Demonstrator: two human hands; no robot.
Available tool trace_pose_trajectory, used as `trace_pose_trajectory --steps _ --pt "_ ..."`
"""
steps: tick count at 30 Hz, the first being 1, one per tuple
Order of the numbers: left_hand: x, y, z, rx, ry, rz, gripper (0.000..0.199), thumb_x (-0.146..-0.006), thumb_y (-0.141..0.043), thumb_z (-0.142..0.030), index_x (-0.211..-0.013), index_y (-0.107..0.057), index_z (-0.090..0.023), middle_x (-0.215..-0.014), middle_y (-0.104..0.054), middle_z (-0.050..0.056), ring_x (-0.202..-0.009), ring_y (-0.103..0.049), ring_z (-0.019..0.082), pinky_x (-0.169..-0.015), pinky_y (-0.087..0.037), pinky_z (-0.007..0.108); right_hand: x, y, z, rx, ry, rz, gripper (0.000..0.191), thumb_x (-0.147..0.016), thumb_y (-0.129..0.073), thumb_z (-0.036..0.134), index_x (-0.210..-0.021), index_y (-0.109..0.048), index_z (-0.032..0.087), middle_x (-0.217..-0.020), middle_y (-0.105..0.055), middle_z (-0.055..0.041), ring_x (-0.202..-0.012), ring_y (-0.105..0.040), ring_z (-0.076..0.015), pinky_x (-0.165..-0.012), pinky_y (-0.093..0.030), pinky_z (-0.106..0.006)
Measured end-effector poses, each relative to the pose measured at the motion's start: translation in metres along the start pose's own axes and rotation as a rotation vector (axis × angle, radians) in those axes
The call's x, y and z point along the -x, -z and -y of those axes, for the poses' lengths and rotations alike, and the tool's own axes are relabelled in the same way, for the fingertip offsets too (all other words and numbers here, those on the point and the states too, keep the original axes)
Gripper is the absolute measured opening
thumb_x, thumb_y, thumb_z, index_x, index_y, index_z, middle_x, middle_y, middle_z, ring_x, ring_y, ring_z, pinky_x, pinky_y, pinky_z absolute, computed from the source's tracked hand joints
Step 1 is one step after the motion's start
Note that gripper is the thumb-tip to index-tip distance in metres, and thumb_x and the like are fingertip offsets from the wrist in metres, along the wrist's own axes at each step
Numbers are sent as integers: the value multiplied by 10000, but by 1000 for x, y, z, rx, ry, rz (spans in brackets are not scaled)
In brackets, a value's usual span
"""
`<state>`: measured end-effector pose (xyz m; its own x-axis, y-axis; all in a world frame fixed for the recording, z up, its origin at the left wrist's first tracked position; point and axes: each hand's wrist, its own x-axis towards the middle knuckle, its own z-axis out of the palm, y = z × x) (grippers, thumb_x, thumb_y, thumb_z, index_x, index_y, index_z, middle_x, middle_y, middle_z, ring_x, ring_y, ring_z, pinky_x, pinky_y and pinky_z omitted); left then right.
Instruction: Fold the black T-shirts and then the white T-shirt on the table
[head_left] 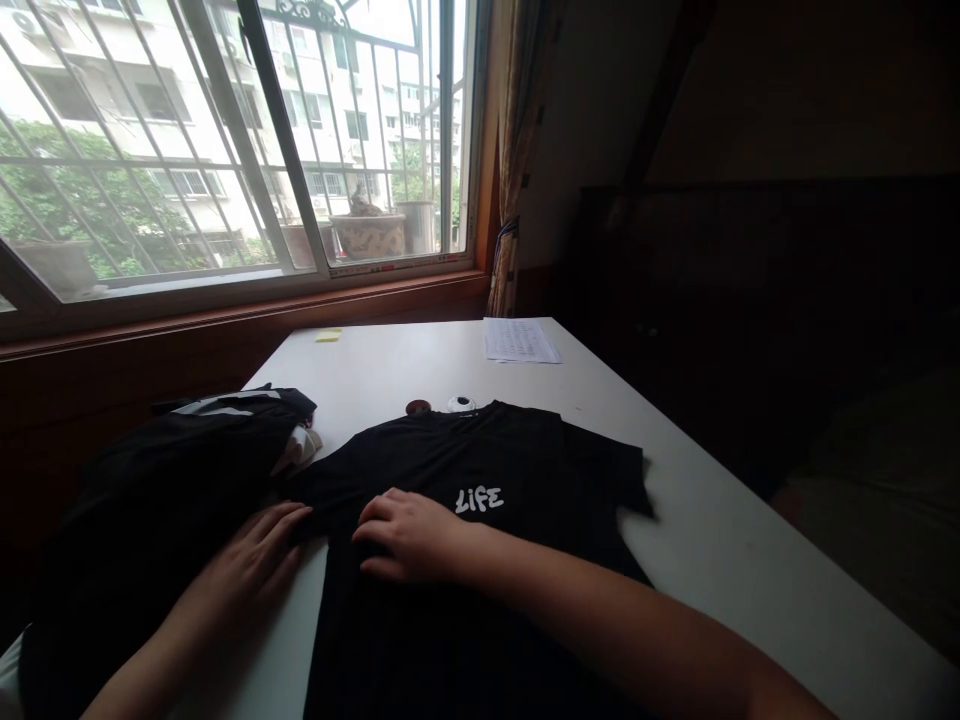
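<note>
A black T-shirt (pixel 480 600) lies spread on the white table (pixel 360 370), with white lettering "Life" (pixel 479 499) on its chest. My left hand (pixel 255 555) rests at the end of the shirt's left-lying sleeve, its fingers stretched out and the tips on the cloth. Across the shirt's front reaches my right arm. Its hand (pixel 409 535) lies on the fabric left of the lettering, palm down, fingers slightly bent and apart. The shirt's lower part runs out of view beneath my forearm.
A pile of dark clothing (pixel 172 480) sits at the left edge. Beyond the collar are a brown round object (pixel 418 407) and a white round one (pixel 461 404). Farther back lie printed papers (pixel 521 340) and yellow notes (pixel 328 335), below a barred window (pixel 247 140).
</note>
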<state>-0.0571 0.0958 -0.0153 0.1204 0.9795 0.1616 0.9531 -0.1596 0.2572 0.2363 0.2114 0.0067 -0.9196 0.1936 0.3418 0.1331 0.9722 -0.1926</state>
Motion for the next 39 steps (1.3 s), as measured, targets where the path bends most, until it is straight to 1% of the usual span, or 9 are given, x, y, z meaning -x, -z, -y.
trace_pose_trajectory --steps 7,10,14,17,21,25,28,33,39 --pt "-9 2 13 5 37 -38 410 -1038 -400 -435 -1373 -596 -300 -1454 -574 34 -1318 -576 242 -1127 -467 421 18 -1 38 -3 34 67 487 -1012 -498 523 -1387 -564 219 -1417 -575 -85 -1329 -462 -239 -1183 -308 -406" --pt "-8 -2 21 -117 -90 -83 378 -1029 -389 -311 -1308 -639 -259 -1368 -635 65 -1279 -601 253 -1078 -509 410 29 6 40 -25 51 99 487 -1013 -501 522 -1404 -560 237 -1440 -571 -67 -1362 -434 -230 -1212 -266 -406" --pt "-6 -1 22 -286 -207 -62 459 -948 -362 -94 -1233 -693 -235 -1344 -650 124 -1334 -546 325 -1048 -507 520 39 9 44 -63 68 137 489 -1009 -506 533 -1422 -556 276 -1488 -545 -40 -1443 -355 -258 -1240 -212 -469" --pt "-12 7 8 -389 -190 -51 453 -946 -364 -90 -1187 -718 -235 -1335 -655 130 -1319 -553 336 -1034 -508 554 44 10 47 -76 89 146 485 -1018 -491 532 -1437 -540 294 -1528 -514 -13 -1495 -291 -261 -1258 -144 -504" --pt "-34 11 -25 -362 -114 -165 379 -1003 -437 -298 -1277 -674 -188 -1338 -651 147 -1292 -571 324 -1066 -498 514 47 12 49 -85 102 161 513 -1033 -449 546 -1479 -489 296 -1572 -470 3 -1535 -228 -241 -1269 -92 -492" --pt "-67 -9 -52 -231 -222 -144 448 -1029 -404 -357 -1380 -613 -172 -1425 -620 120 -1397 -495 292 -1178 -392 478 47 14 50 -103 112 182 539 -1042 -427 539 -1513 -450 277 -1601 -429 -5 -1550 -191 -239 -1271 -55 -506" --pt "-94 -28 -59 -212 -141 -55 518 -1042 -366 -410 -1455 -544 -153 -1528 -524 122 -1452 -430 301 -1182 -369 488 46 15 52 -130 102 200 562 -1046 -415 544 -1533 -423 263 -1621 -394 -10 -1557 -166 -238 -1273 -31 -504" --pt "-130 -40 -41 -282 101 58 577 -1051 -328 -394 -1571 -363 -147 -1660 -285 112 -1537 -246 328 -1199 -279 554 50 17 53 -179 75 236 594 -1054 -367 571 -1566 -366 269 -1650 -328 -15 -1563 -138 -211 -1276 1 -470" --pt "-138 -48 -8 -230 181 50 605 -1051 -290 -412 -1581 -334 -123 -1668 -274 122 -1554 -192 312 -1236 -215 484 55 20 54 -196 49 239 638 -1049 -369 586 -1589 -325 250 -1663 -288 -42 -1563 -138 -197 -1279 -18 -446"
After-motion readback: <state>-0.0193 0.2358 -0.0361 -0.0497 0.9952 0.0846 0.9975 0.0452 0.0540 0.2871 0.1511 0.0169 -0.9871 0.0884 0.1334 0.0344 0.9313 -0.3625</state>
